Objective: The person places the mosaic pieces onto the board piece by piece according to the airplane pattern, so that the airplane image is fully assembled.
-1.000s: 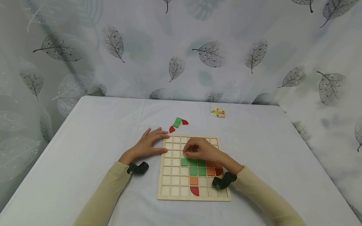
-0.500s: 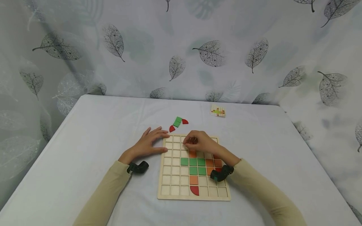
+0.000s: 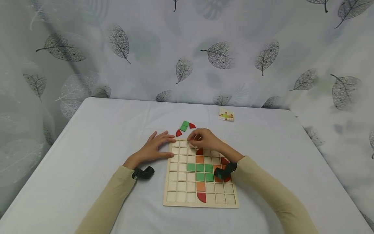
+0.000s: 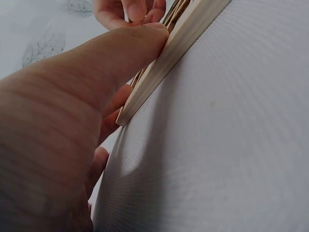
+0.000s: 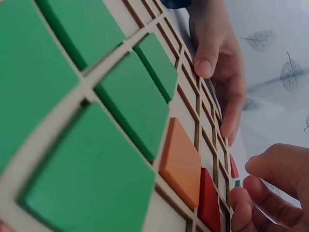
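A wooden grid board [image 3: 172,196] lies on the white table with green squares [image 3: 200,177], orange squares [image 3: 200,186] and red quarter-round pieces [image 3: 201,197] set in its cells. My left hand [image 3: 153,148] rests along the board's left side, fingers spread; in the left wrist view its thumb [image 4: 140,46] touches the wooden edge. Above the board's far edge hovers my right hand [image 3: 205,139], fingers loosely bent. In the right wrist view those fingers [image 5: 277,166] hold nothing visible. Below them a red quarter-round piece [image 5: 209,200] sits beside an orange square [image 5: 180,162].
Beyond the board lie two loose green squares [image 3: 184,126], with a red quarter-round piece [image 3: 179,133] on the near side and another red piece [image 3: 192,125] on the far side. A small patterned card [image 3: 226,115] lies farther back. A leaf-print curtain [image 3: 140,55] hangs behind the table.
My right hand has moved away from me, from mid-board to its far edge, uncovering an orange square and a red quarter-round piece in the grid. My left hand has stayed in place.
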Demonstrator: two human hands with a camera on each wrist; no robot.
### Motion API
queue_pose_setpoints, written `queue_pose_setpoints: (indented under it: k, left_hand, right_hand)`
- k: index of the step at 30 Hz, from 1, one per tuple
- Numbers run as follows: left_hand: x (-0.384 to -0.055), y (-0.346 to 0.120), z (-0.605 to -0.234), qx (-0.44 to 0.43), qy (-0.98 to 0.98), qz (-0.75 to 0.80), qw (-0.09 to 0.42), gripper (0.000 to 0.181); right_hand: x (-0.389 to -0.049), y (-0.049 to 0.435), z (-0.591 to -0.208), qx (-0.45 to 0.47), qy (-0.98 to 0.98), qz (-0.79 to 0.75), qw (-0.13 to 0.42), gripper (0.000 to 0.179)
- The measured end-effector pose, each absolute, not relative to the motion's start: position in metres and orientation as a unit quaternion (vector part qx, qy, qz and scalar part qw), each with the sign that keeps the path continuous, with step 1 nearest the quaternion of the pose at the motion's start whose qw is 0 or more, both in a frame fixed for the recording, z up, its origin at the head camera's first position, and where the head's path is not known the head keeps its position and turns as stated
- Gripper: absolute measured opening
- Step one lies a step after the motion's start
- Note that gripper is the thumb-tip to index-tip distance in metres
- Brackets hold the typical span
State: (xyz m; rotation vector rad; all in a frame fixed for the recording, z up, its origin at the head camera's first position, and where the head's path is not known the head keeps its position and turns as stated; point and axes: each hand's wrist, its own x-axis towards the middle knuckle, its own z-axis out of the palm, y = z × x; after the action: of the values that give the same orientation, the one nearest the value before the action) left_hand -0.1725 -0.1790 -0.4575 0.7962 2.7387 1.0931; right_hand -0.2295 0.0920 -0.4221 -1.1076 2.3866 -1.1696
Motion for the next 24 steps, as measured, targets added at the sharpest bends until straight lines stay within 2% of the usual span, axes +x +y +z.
queue_pose_setpoints:
  k: [24]
  left_hand:
    - [-0.172,-0.181,-0.456,0.261,0.894,0.362,0.046,0.053]
  right_hand:
    - [-0.273,0.075,-0.419,-0.33,0.833,-0.418,0.15,0.017]
